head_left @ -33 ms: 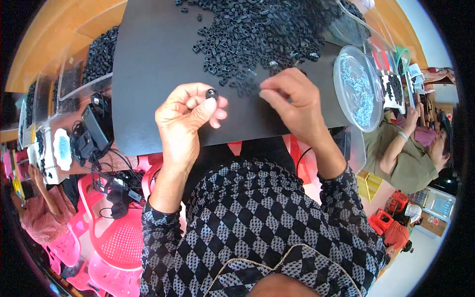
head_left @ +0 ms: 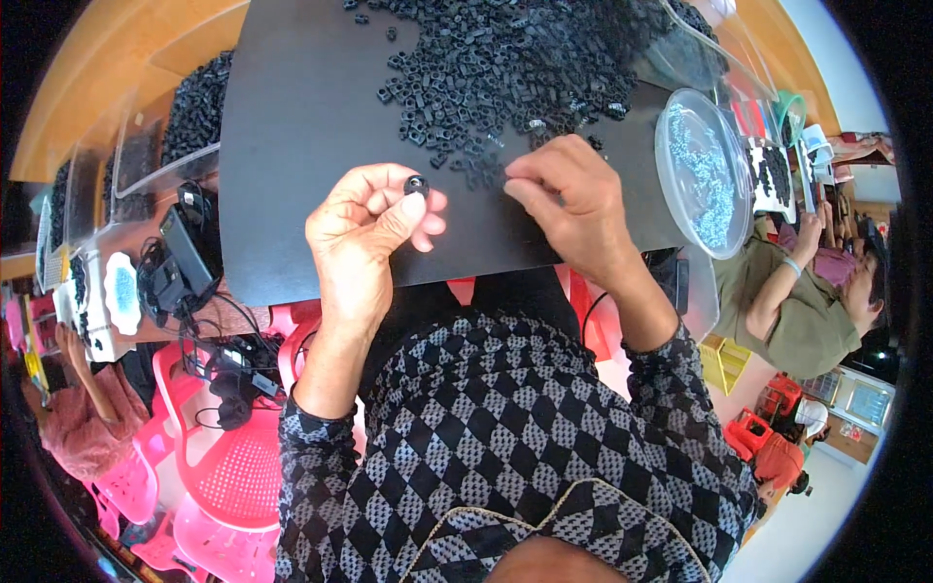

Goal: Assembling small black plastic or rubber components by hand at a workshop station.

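Note:
My left hand point(head_left: 364, 219) is raised over the near part of the dark table, palm partly turned up. Between its thumb and forefinger it grips a small black plastic part point(head_left: 416, 184) with a round opening facing up. To its right, my right hand point(head_left: 575, 199) is closed in a pinch, thumb against forefinger. Whatever sits in that pinch, if anything, is too small to make out. Beyond both hands spreads a heap of small black plastic parts point(head_left: 486, 83). A few small metal springs point(head_left: 537, 124) lie at its near right edge.
A round clear tub point(head_left: 665, 165) of small bluish springs stands at the table's right edge. Clear bins hold more black parts point(head_left: 199, 107) at left. Black cables and a box-like device point(head_left: 185, 248) lie below them. Pink chairs point(head_left: 233, 466) and co-workers point(head_left: 797, 301) are around the table.
My right hand has shifted slightly left, toward my left hand. The left hand and the black part in it stay almost still.

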The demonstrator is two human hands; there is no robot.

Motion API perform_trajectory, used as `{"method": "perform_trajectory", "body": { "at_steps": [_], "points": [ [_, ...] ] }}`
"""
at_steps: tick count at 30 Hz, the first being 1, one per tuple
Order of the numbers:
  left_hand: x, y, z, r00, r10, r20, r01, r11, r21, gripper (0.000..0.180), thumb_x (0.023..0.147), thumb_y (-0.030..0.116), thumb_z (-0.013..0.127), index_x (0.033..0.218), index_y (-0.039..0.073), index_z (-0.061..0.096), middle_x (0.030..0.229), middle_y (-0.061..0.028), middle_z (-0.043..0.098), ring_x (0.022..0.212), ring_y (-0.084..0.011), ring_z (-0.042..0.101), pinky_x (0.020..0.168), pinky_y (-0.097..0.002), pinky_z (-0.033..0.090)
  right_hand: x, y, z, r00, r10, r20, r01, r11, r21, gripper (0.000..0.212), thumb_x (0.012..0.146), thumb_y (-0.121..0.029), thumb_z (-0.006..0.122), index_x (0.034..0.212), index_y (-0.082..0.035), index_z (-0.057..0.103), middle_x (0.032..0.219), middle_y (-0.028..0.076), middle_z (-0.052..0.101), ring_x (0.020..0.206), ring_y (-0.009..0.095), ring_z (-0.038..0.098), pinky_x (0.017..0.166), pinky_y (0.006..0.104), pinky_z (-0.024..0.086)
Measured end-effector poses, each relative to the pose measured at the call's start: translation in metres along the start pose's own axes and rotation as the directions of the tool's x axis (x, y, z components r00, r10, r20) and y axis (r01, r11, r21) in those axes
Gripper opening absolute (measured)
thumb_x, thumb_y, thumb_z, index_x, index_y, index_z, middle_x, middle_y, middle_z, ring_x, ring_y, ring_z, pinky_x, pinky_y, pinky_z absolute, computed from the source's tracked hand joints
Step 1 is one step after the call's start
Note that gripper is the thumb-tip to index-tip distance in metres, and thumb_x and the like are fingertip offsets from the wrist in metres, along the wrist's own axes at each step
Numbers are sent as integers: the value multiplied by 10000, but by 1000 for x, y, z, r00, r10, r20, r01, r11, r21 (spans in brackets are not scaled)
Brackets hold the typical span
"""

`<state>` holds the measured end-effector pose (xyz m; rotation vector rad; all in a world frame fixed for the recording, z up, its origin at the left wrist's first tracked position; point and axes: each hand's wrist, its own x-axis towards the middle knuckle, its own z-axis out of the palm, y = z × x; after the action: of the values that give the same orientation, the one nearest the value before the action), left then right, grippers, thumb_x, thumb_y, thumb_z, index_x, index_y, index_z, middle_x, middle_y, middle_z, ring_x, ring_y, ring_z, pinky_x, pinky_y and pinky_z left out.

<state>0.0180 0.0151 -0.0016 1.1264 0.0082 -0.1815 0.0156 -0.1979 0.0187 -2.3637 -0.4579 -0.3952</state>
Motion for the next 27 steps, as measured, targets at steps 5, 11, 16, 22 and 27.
{"method": "perform_trajectory", "body": {
  "at_steps": [5, 11, 16, 22, 27],
  "points": [
    [-2, -4, -1, 1000, -7, 14, 7, 1000, -1, 151, 874, 27, 642, 998, -49, 599, 854, -145, 681, 661, -150, 638, 559, -228, 496, 4, -3, 10, 988, -153, -1, 150, 972, -178, 115, 729, -45, 721, 820, -26, 652, 795, 92, 615, 724, 271, 575, 626, 339, 469],
    [-5, -5, -5, 1000, -5, 14, 5, 1000, -10, 144, 877, 26, 640, 998, -43, 603, 853, -139, 683, 659, -142, 633, 558, -224, 489, -2, 6, -3, 988, -130, -83, 101, 950, -294, 115, 724, -15, 707, 824, -24, 652, 797, 98, 613, 741, 274, 577, 645, 361, 469],
    [-4, -8, -3, 1000, 1, 21, -1, 1000, 23, 149, 878, 33, 643, 1006, -35, 608, 854, -129, 684, 659, -134, 629, 558, -219, 482, -12, 10, -6, 996, -74, -40, 59, 952, -302, 153, 718, -55, 718, 859, -46, 658, 798, 93, 592, 746, 279, 557, 648, 376, 460],
    [-4, -8, -3, 1000, 12, 22, -12, 999, 35, 144, 871, 31, 648, 998, -25, 610, 849, -136, 685, 646, -139, 627, 557, -225, 486, -4, 2, 3, 991, -127, 42, 133, 918, -375, 183, 718, -59, 719, 891, -39, 663, 807, 101, 583, 766, 285, 554, 657, 368, 464],
    [-5, -9, -2, 999, 24, 40, -26, 998, 52, 145, 881, 43, 644, 1008, -17, 610, 853, -109, 686, 669, -121, 626, 574, -214, 483, -4, 5, 6, 985, -150, 81, 170, 913, -371, 157, 724, -48, 717, 863, -16, 651, 793, 101, 579, 740, 274, 550, 646, 351, 462]
  ]
}}
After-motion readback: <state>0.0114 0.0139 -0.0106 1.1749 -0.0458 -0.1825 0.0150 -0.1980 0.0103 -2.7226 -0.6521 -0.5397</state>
